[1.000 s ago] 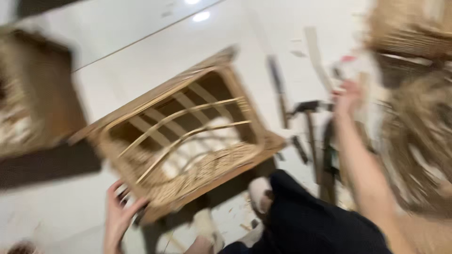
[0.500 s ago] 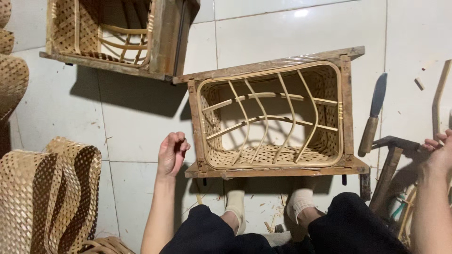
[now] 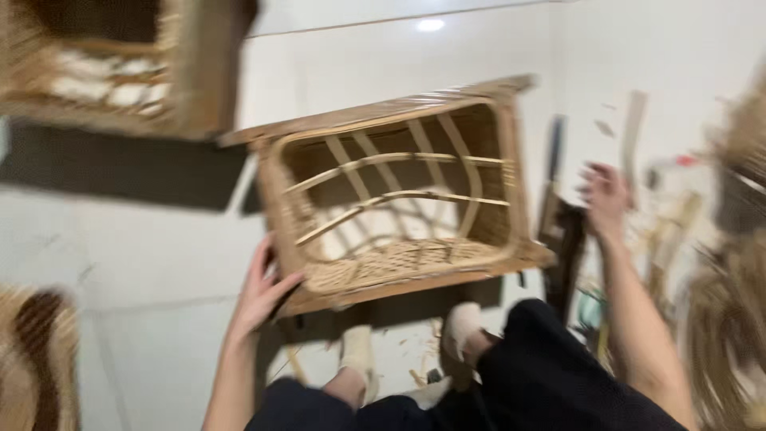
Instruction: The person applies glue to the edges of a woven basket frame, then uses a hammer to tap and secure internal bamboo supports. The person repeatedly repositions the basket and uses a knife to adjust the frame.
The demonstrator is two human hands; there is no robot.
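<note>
A wooden-framed rattan basket [image 3: 511, 175] lies on its side on the white tiled floor, its open mouth facing me. My left hand [image 3: 263, 291] grips its lower left corner. My right hand [image 3: 605, 195] reaches out to the right with fingers spread, holding nothing, above dark hand tools [image 3: 562, 231] on the floor beside the basket. My feet in pale slippers [image 3: 359, 351] rest just below the basket. The view is motion-blurred.
A second rattan-and-wood frame [image 3: 120, 64] stands at the upper left. Woven rattan pieces lie at the lower left [image 3: 36, 359] and along the right edge [image 3: 726, 303]. Loose strips and scraps [image 3: 634, 136] litter the floor near the tools.
The view has swung from left to right. My right hand has moved up and inward over the tools. My left hand stays at the basket's lower left corner.
</note>
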